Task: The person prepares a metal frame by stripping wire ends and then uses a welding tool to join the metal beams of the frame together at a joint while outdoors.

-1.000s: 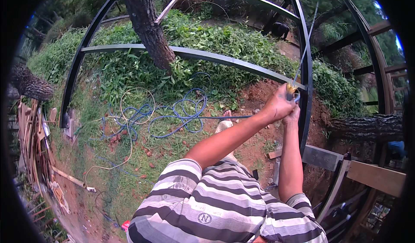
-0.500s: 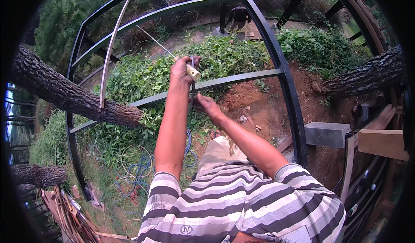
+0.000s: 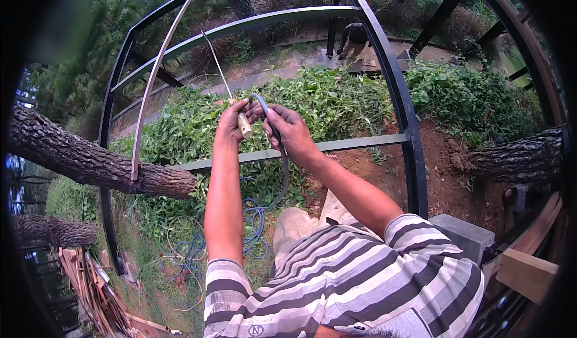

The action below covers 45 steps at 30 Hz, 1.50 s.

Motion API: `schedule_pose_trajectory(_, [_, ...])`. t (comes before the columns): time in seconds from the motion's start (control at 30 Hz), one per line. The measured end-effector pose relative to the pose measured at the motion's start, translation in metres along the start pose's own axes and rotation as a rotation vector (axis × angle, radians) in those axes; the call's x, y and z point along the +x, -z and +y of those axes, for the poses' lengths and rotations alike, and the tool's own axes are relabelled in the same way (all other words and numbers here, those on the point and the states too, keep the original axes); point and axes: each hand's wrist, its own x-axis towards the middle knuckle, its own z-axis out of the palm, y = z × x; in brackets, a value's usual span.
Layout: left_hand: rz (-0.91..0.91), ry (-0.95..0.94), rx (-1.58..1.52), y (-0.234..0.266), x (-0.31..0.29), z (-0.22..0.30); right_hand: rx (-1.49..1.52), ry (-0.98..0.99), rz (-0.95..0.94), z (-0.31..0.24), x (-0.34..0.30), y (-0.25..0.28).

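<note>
My left hand (image 3: 231,121) is wrapped round the pale handle (image 3: 244,125) of a tool. From the far side of that hand its long, thin blade or rod (image 3: 217,63) points up and away. A bend of grey-blue hose (image 3: 283,173) arches between my hands, its end hidden near my left fingers. My right hand (image 3: 288,132) grips the hose just right of the handle. Below, the hose hangs toward blue coils (image 3: 255,218) on the ground. Both hands are above a metal crossbar (image 3: 324,150).
Dark curved metal beams (image 3: 393,91) frame the work area. A tree trunk (image 3: 78,143) slants in from the left, with a thin strip (image 3: 155,73) leaning by it. Another person (image 3: 356,37) stands beyond the plants (image 3: 324,97). Lower right sits a grey block (image 3: 463,236); scrap wood (image 3: 93,290) lies lower left.
My right hand has come up from below the crossbar to beside my left hand, raising the hose into an arch. The left hand and its tool have shifted slightly left and nearer.
</note>
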Motion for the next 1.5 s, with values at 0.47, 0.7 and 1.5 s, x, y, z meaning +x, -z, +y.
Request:
schedule_pose_trajectory(0.47, [0.322,-0.281,-0.193,-0.022,0.054,-0.2,0.552,-0.399,0.18,-0.09,0.236,0.114])
schedule_pose_trajectory(0.7, [0.2,-0.275,0.132,-0.086,0.108,-0.174,0.564,-0.194,0.31,-0.145,0.35,0.223])
schedule_pose_trajectory(1.5, [0.03,-0.28,-0.111,-0.349,0.288,0.119,-0.291,-0.149,-0.085,-0.073,0.187,0.304])
